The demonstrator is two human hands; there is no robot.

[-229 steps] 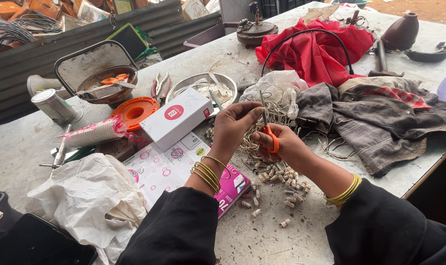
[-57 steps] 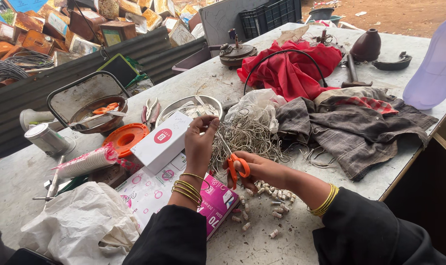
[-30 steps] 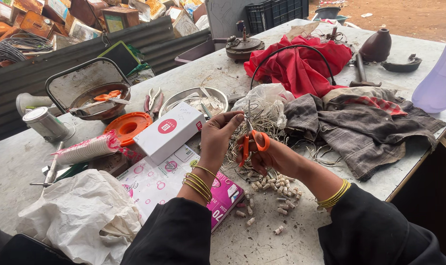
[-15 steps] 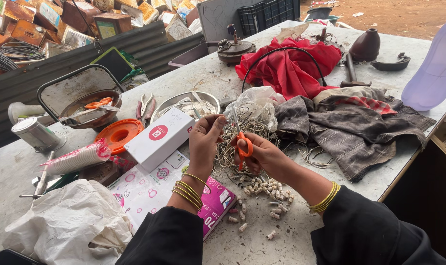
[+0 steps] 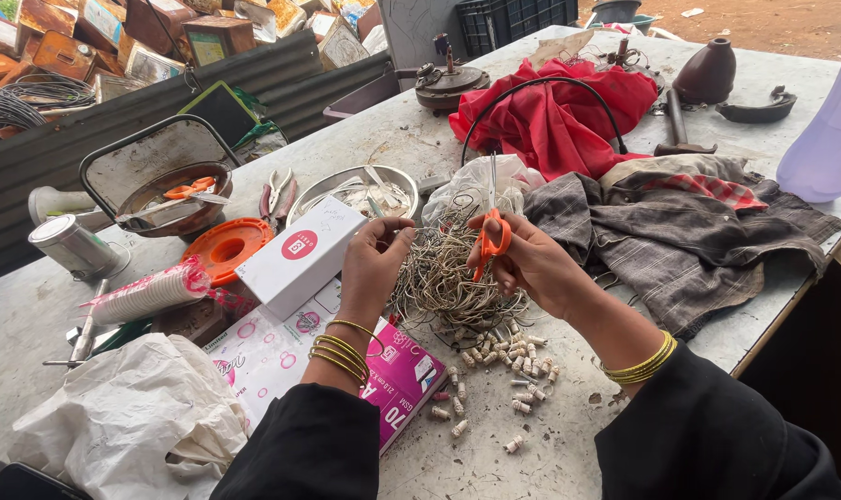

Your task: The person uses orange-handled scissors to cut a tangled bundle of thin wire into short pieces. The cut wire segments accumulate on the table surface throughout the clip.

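While the left hand (image 5: 372, 259) pinches strands of the tangled wire bundle (image 5: 444, 278) near the worktop's (image 5: 569, 435) front edge, the right hand (image 5: 522, 255) grips orange-handled scissors (image 5: 491, 231) upright.

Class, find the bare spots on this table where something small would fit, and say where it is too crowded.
Bare tabletop lies near the front edge, between the small cut pieces and the right sleeve. Another patch lies between the metal bowl and the red cloth. Crowded: around the wire tangle and the white box.

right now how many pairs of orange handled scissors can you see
2: one pair of scissors in the right hand over the wire tangle, another in the brown bowl far left. More may be hidden.
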